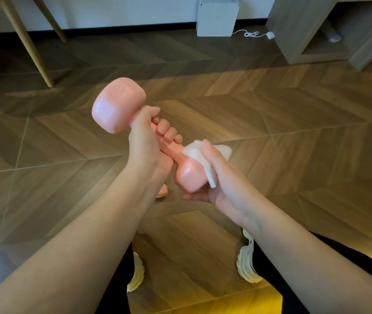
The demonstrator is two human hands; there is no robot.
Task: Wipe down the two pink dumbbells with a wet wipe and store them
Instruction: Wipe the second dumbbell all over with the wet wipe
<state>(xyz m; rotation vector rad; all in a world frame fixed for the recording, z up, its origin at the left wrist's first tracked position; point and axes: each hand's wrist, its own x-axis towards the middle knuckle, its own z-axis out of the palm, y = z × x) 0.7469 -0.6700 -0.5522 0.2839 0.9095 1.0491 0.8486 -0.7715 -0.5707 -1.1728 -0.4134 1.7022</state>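
A glossy pink dumbbell [119,105] with blocky, rounded heads is held tilted above the wooden floor [271,114], the left hand [146,141] gripping its handle while the right hand [222,186] clasps a crumpled white wet wipe [194,151] around the lower head.

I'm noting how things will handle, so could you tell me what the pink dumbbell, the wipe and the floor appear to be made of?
Pink dumbbell: smooth, glossy coating, probably vinyl or plastic, given its soft highlights; core unseen. Wipe: thin white nonwoven-looking cloth, crumpled and limp. Floor: wood-look chevron planks, satin sheen; wood or laminate unclear.
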